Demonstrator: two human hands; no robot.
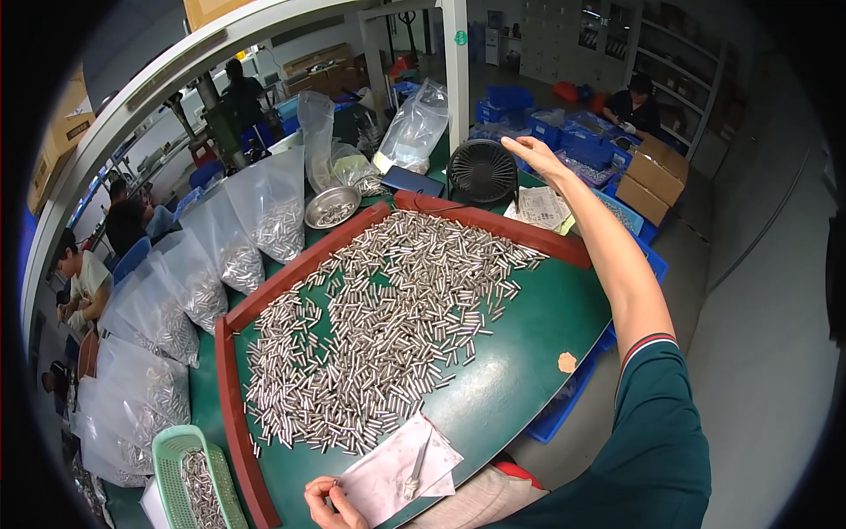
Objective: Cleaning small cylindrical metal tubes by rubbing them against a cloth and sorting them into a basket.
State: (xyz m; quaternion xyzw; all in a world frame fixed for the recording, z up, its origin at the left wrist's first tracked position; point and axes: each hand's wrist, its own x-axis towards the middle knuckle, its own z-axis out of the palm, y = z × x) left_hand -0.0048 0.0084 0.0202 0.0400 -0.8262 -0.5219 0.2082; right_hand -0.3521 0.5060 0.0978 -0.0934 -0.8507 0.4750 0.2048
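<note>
My right hand (533,156) reaches to the far side of the table, fingers stretched out at the upper right edge of a small black desk fan (482,172). Whether it touches the fan I cannot tell. At the near edge, my left hand (333,506) has curled fingers beside a pale pinkish sheet (374,483); anything between its fingertips is too small to make out. A slender metal tool (421,460) with a whitish lump at its lower end lies on that sheet. Many short silvery metal pins (379,326) are spread over the green tabletop (502,379).
Red-brown rails (231,414) border the pins at left and back. Beyond stand clear bags of pins (280,225), a metal bowl (333,208) and a green basket (166,463). A dark blue box (411,182) and papers (539,208) flank the fan. People work farther back.
</note>
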